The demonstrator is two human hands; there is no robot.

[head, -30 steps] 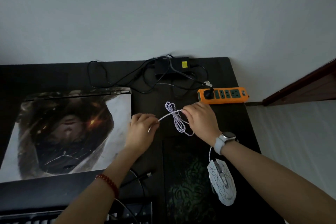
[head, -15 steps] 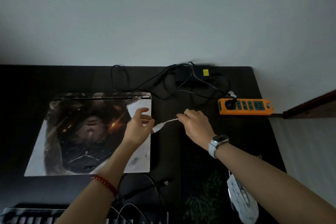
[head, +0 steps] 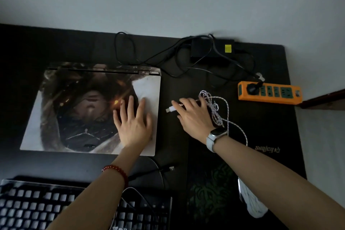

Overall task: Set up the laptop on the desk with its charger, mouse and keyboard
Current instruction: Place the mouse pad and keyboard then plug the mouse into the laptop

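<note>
Your left hand [head: 133, 125] has let go and now lies flat on the laptop [head: 74, 110]; your right hand [head: 192, 115] alone holds the plug [head: 170, 109].

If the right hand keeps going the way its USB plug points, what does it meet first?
The right hand holds the USB plug pointing left, so it would probably meet the laptop at its right edge; bare desk lies between. Height is unclear.

left grip [head: 133, 122] flat, fingers spread, right grip [head: 192, 115] curled, pinching
</note>
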